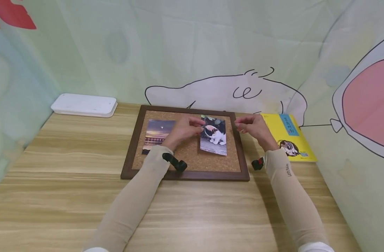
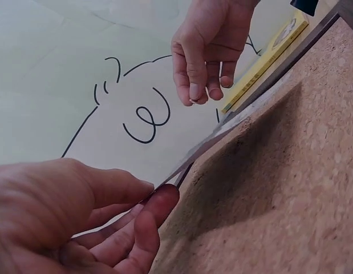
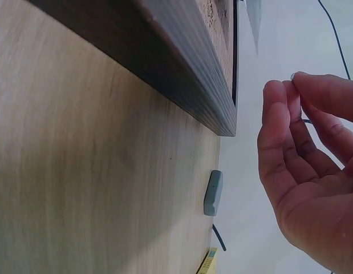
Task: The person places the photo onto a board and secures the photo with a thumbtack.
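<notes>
A photo of a calico cat [image 1: 214,138] is tilted up over the cork board [image 1: 185,162]. My left hand [image 1: 184,129] pinches its upper left edge between thumb and fingers. In the left wrist view that photo [image 2: 213,140] shows edge-on, casting a shadow on the cork. A sunset photo [image 1: 157,134] lies on the board's left half, partly behind my left hand, with a small bright dot near its top. Past the board's right edge, my right hand [image 1: 253,127] holds thumb and fingertips together. A tiny shiny speck [image 3: 293,76] shows at those tips, its kind unclear.
The board's dark wooden frame [image 1: 185,176] borders the cork. To its right lies a yellow book [image 1: 297,141] with a blue label. A white flat case [image 1: 84,105] stands at the table's back left. Behind is a printed cloth wall [image 1: 179,45].
</notes>
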{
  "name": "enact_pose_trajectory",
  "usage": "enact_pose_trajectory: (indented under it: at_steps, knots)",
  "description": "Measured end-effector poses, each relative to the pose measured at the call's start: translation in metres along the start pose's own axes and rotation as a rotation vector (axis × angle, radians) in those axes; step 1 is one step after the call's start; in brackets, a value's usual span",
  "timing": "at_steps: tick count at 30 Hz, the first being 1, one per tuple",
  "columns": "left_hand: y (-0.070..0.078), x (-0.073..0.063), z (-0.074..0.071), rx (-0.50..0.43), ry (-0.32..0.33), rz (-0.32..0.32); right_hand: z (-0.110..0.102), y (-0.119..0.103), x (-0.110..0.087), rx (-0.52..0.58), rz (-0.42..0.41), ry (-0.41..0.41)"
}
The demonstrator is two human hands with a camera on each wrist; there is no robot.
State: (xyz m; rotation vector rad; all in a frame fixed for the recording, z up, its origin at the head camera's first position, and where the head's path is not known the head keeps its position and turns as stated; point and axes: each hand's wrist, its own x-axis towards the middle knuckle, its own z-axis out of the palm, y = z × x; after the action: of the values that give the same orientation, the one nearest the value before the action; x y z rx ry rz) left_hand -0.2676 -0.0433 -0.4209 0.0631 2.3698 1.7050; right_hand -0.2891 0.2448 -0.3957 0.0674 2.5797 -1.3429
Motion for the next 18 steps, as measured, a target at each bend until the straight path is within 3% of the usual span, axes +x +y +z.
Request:
enact_pose_trajectory:
  at_steps: [9, 18]
  knots:
    - [-0.002, 0.002, 0.015, 0.058, -0.013, 0.026, 0.003, 0.000, 0.000, -0.004, 0.023, 0.022]
    - [-0.005, 0.002, 0.032, 0.262, 0.028, 0.167, 0.007, -0.006, 0.004, -0.011, 0.008, -0.002]
